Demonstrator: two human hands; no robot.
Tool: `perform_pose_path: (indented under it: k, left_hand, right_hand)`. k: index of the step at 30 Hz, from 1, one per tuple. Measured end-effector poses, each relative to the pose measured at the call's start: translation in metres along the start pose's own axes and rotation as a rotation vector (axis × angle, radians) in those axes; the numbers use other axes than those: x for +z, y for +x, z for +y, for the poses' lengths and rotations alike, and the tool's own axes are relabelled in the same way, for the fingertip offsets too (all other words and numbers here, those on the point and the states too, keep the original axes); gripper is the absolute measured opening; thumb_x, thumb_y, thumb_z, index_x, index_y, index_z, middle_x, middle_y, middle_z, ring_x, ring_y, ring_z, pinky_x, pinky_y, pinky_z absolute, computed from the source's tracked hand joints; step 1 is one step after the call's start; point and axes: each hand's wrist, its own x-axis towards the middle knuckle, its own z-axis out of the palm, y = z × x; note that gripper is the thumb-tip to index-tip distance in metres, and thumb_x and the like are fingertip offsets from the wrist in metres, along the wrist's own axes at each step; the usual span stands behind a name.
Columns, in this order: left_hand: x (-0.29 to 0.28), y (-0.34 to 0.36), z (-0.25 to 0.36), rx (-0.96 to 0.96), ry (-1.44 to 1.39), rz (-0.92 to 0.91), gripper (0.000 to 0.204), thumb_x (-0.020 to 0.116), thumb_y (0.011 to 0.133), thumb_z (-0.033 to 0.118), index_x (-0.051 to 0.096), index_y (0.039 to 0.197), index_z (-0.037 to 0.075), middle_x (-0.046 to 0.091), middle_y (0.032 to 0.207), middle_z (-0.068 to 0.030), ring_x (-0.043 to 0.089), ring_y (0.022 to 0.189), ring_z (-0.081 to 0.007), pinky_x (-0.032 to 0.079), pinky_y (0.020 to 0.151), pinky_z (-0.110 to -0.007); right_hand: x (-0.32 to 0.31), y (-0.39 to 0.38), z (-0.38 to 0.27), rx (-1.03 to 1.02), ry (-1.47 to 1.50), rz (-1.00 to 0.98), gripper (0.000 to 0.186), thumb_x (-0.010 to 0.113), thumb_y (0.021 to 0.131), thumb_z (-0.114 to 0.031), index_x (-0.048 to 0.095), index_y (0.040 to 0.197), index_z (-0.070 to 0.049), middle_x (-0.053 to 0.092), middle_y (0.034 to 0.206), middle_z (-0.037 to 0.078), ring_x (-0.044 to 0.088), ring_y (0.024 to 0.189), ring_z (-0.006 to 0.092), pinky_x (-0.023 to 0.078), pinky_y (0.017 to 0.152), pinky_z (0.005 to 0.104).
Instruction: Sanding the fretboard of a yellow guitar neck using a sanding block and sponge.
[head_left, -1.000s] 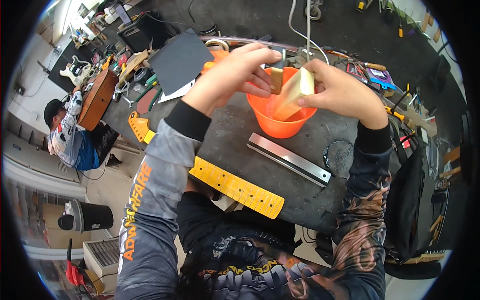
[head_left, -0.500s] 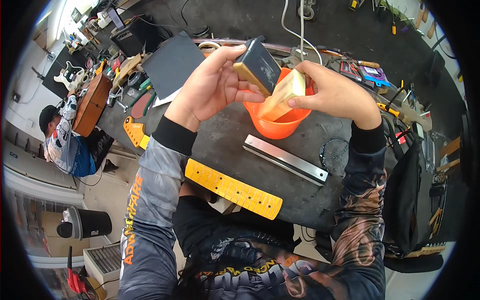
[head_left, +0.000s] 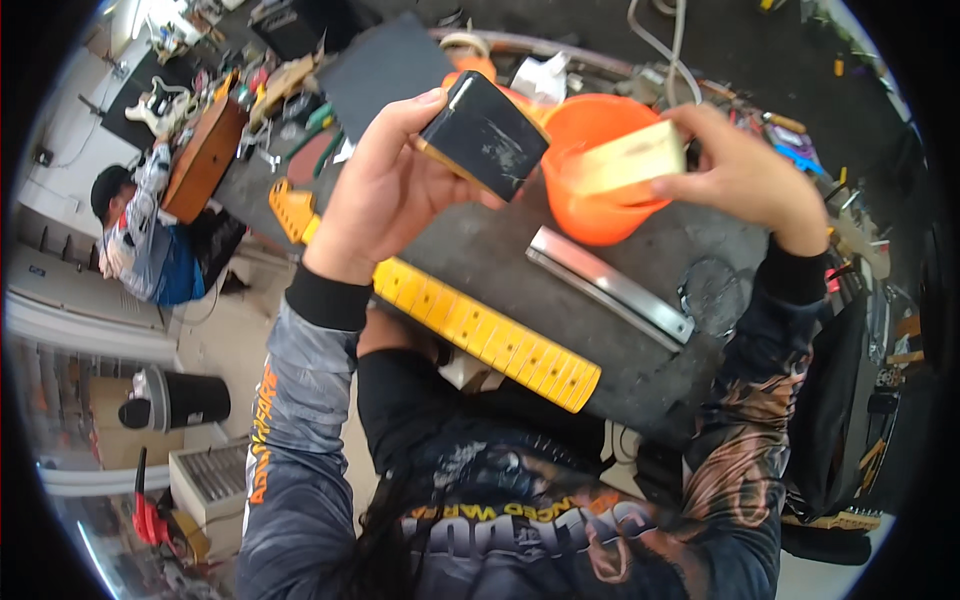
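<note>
To the near left of the orange bowl (head_left: 598,222), a yellow guitar neck (head_left: 482,332) lies unheld. The work looks midway: a black block (head_left: 488,137) just left of the bowl and a pale block (head_left: 632,160) over its mouth are both up, not yet set down. Left of the bowl, the left hand (head_left: 378,195), part open, grips the black block by its edges; at the bowl's right, the right hand (head_left: 755,175) pinches the pale block's end between thumb and fingers.

The slab (head_left: 485,137) is black with whitish streaks — the block (head_left: 630,162) pale yellow, the bucket (head_left: 592,222) bright orange.
</note>
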Motion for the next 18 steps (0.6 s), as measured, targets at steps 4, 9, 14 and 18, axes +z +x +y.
perform_pose_path:
  k: [4,9,14,18]
  left_hand:
    - [-0.003,-0.079,-0.005,0.065,0.917,0.207,0.058,0.072,0.114,0.041,0.077,0.153,-0.002,0.082,0.135,-0.0112,0.078,0.127,-0.0245,0.059,0.112,-0.040]
    - [0.002,-0.150,-0.053,0.253,1.603,0.400,0.050,0.094,0.094,0.024,0.086,0.140,0.006,0.079,0.135,-0.0162,0.074,0.121,-0.0358,0.058,0.104,-0.044]
    - [0.007,-0.156,-0.086,0.279,1.715,0.434,0.049,0.097,0.091,0.028,0.085,0.134,0.009,0.078,0.135,-0.0143,0.071,0.119,-0.0366,0.054,0.104,-0.049]
    - [0.004,-0.160,-0.089,0.304,1.674,0.489,0.046,0.095,0.094,0.028,0.084,0.134,0.008,0.079,0.136,-0.0139,0.071,0.118,-0.0352,0.053,0.106,-0.048]
  right_hand:
    - [-0.016,-0.013,-0.020,0.083,-0.051,0.075,0.073,0.094,0.103,-0.049,0.072,0.155,-0.003,0.074,0.132,0.010,0.069,0.107,0.0202,0.060,0.096,0.0352]
    - [-0.023,-0.015,-0.009,0.026,-0.202,0.141,0.067,0.089,0.109,-0.047,0.070,0.159,-0.005,0.073,0.141,0.011,0.069,0.107,0.0188,0.059,0.096,0.0338]
    - [-0.019,-0.017,-0.020,-0.024,-0.310,0.176,0.064,0.086,0.111,-0.040,0.068,0.163,-0.008,0.070,0.144,0.009,0.066,0.123,0.0236,0.057,0.110,0.0386]
    - [-0.007,-0.007,-0.020,0.006,-0.265,0.082,0.065,0.086,0.110,-0.045,0.068,0.162,-0.009,0.074,0.158,0.013,0.073,0.132,0.0307,0.059,0.114,0.0432]
